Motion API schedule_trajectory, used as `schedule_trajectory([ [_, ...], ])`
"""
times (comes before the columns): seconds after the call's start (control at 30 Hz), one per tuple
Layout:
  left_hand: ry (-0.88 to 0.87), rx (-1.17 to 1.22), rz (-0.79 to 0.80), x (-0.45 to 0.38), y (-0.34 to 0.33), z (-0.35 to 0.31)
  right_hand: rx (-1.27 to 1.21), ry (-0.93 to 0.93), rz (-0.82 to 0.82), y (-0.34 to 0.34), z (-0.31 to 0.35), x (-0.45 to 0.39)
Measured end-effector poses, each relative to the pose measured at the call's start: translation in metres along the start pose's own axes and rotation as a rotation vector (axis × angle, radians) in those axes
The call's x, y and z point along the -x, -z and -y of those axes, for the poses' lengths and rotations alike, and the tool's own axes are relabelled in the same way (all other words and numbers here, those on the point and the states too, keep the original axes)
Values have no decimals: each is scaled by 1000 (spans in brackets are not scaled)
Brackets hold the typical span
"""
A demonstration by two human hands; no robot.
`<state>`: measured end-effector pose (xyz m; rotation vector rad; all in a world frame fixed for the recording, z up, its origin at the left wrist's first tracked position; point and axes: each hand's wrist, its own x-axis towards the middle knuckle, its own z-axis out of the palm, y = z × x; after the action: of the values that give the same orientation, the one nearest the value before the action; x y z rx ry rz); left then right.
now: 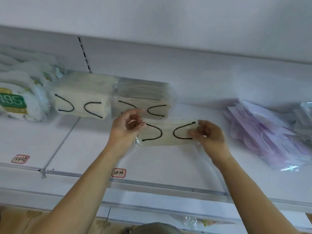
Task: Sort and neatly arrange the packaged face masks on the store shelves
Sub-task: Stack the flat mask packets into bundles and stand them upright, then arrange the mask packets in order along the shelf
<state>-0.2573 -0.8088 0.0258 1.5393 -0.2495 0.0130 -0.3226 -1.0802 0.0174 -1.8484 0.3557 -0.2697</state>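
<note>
Bare shelf (pixel 194 159) lies between the beige mask stacks (pixel 111 98) behind and the purple mask pile (pixel 270 139) rightward.

Bright even light, soft motion blur; wide-angle edge bending

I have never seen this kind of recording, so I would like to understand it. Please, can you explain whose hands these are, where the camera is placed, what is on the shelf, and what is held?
There is no machine here. A person wears a camera on the head, so the single picture looks forward onto their own bare arms and a white store shelf.

The left hand and right hand each pinch one end of a cream mask pack with black ear loops, holding it just in front of the shelved stacks.

On the shelf, from left: N95 packs, two cream mask stacks, and lilac mask packs at the right. Small handwritten labels sit on the shelf front.
</note>
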Motion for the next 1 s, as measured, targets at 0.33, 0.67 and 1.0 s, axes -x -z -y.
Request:
schedule_trajectory([
  [0.33,-225,-497,-418,-17,74,13,-153,97,-81,-73,12,-54],
  [0.67,-323,-815,177,-19,86,34,32,82,-359,-123,17,-36],
  [1.0,-345,-909,275,-23,90,44,158,230,-507,-123,14,-33],
])
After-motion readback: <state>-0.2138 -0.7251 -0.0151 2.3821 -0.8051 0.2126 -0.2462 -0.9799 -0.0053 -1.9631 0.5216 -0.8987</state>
